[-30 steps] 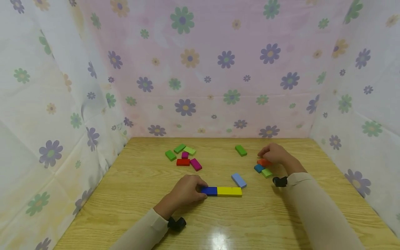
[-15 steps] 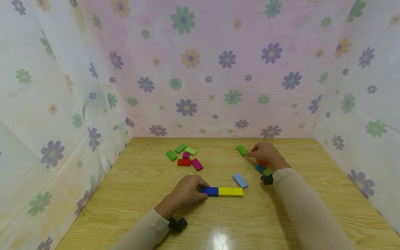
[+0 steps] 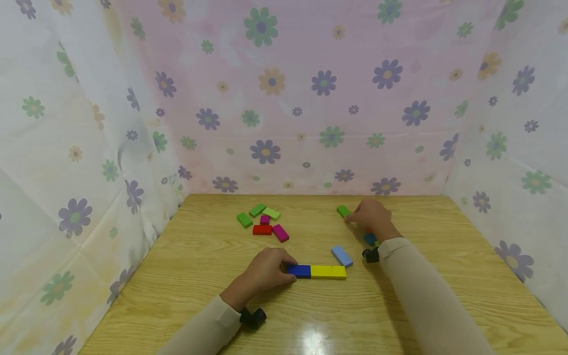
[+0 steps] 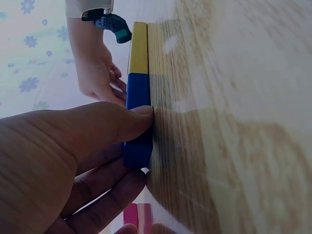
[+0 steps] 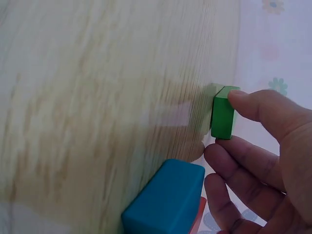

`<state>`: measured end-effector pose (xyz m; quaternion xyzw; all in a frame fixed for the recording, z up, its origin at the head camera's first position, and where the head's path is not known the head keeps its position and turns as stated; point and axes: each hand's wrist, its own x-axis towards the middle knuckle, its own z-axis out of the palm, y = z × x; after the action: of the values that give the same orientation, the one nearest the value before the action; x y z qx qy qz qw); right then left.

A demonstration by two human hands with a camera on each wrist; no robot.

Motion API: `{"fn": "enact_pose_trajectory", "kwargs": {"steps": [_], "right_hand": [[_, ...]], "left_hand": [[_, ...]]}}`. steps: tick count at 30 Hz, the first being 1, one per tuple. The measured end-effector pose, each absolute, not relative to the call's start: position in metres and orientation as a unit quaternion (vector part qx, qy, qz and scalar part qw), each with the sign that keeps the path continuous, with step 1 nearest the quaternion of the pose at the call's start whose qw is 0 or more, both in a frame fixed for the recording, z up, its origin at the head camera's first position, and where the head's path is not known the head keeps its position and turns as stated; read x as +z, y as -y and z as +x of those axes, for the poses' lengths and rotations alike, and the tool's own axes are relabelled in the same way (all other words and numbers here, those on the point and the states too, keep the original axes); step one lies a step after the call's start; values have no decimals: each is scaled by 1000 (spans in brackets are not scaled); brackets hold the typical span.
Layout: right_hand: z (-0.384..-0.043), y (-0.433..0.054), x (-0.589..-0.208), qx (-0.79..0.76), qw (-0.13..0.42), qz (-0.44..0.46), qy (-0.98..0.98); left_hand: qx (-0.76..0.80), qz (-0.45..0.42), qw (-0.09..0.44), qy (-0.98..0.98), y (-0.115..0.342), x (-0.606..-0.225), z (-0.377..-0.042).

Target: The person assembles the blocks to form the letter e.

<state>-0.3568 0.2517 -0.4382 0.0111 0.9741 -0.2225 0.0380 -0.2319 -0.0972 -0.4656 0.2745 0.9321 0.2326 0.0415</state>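
Note:
In the head view my left hand holds a dark blue block between thumb and fingers. The blue block lies end to end with a yellow block, and the left wrist view shows the thumb across its side. Farther back, my right hand pinches the near end of a green block. In the right wrist view the thumb and a finger sit on either side of that green block. A teal block and part of an orange one lie under this hand.
A light blue block rests just behind the yellow one. At the back left lie a red block, two magenta blocks, one of them long, and several green ones, including a light green block. Flowered cloth encloses the wooden table.
My right hand has moved left from beside the orange and teal blocks to the green block and now pinches its end. The left hand has stayed on the blue block.

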Motion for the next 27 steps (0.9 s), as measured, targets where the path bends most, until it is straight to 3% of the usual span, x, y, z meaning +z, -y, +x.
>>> {"fn": "enact_pose_trajectory", "kwargs": {"steps": [9,27], "right_hand": [[-352,-246,-434,-223,42,38,-973],[-327,-235,-431,-263,-19,-5,-965]], "left_hand": [[228,278,45,-932,97,-463,-231],[229,268,46,-935,96,-461,-229]]}}
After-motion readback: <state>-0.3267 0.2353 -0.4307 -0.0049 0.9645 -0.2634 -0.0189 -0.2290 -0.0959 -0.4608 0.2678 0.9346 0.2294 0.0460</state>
